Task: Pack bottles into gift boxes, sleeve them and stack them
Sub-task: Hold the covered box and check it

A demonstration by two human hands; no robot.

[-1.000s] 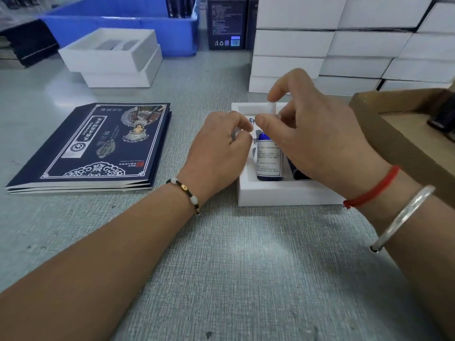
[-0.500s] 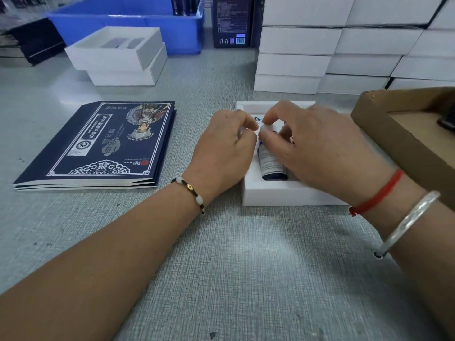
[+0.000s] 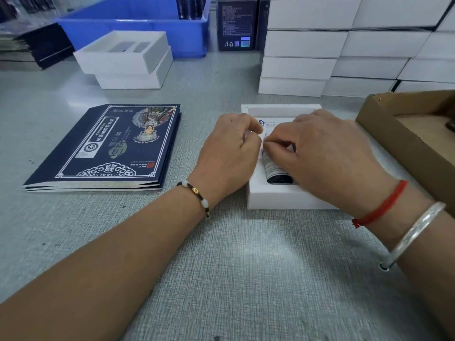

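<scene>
Open white gift box [image 3: 275,200] near centre, dark bottle [image 3: 274,168] lying in its insert slot. Left hand [image 3: 231,148] and right hand [image 3: 327,153] curled over it, seemingly pressing it home; exact grip hidden. Flat blue sleeves [image 3: 103,146] left, within reach for sleeving.

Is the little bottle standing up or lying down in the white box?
Lying down. The bottle lies on its side in the white box, dark end toward the camera, both hands over it.
</scene>
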